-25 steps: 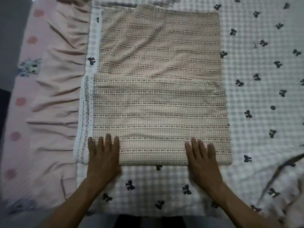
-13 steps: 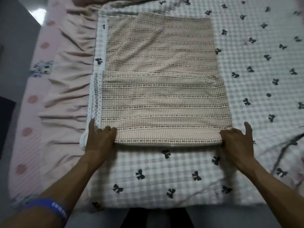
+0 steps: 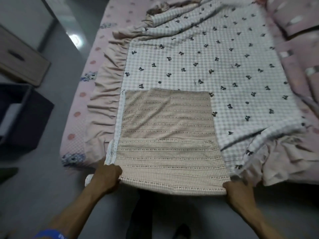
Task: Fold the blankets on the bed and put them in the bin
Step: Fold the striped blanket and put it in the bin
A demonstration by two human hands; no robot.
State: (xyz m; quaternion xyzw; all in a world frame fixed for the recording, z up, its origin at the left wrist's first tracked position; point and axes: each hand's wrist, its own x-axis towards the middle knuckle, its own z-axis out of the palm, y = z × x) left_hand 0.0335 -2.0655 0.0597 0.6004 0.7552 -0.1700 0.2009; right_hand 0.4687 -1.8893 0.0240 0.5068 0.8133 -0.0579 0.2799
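1. The folded beige blanket lies on the near left part of the bed, its near edge drawn out past the bed's end and hanging over the floor.
2. The left hand grips the blanket's near left corner, fingers curled under the cloth with a white dotted trim bunched beside the knuckles.
3. The right hand grips the near right corner, fingers closed around the folded edge.
4. Between the two hands the near edge sags in a shallow curve.
5. A fold line crosses the blanket about midway, so the near half sits as a thicker layer on the far half.
6. Under it lies a white checked blanket with black bows, spread over most of the bed and rumpled at the far end and the near right corner.
7. A pink ruffled skirt runs along the left side of that blanket.
8. A dark bin stands on the grey floor to the left of the bed, well apart from the hands.
9. A blue wristband shows on the left forearm at the lower edge.
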